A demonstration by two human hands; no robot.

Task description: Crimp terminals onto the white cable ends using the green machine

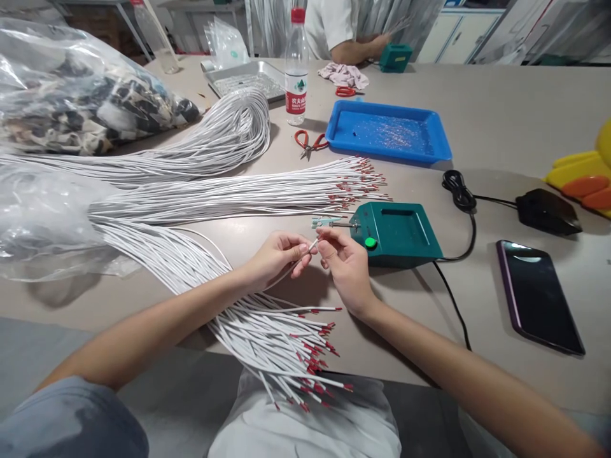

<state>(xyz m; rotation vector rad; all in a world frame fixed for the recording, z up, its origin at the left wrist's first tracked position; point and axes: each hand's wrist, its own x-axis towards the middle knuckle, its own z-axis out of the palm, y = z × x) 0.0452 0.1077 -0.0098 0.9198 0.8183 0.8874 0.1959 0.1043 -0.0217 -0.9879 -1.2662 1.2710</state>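
My left hand (278,257) pinches a thin white wire (312,245) near its end. My right hand (344,264) meets it from the right, fingers closed on the wire's tip. Both hands hover just left of a green box-shaped machine (396,234) with a round green button. Under my forearms a bundle of white wires with red terminals (291,343) fans out over the table's near edge. A second bundle with red-tipped ends (267,194) lies beyond the hands.
A blue tray (389,133), red pliers (309,143) and a water bottle (296,70) sit farther back. A phone (539,296) and black pedal (547,211) lie right. Plastic bags (71,95) are left. Another person (348,32) sits across the table.
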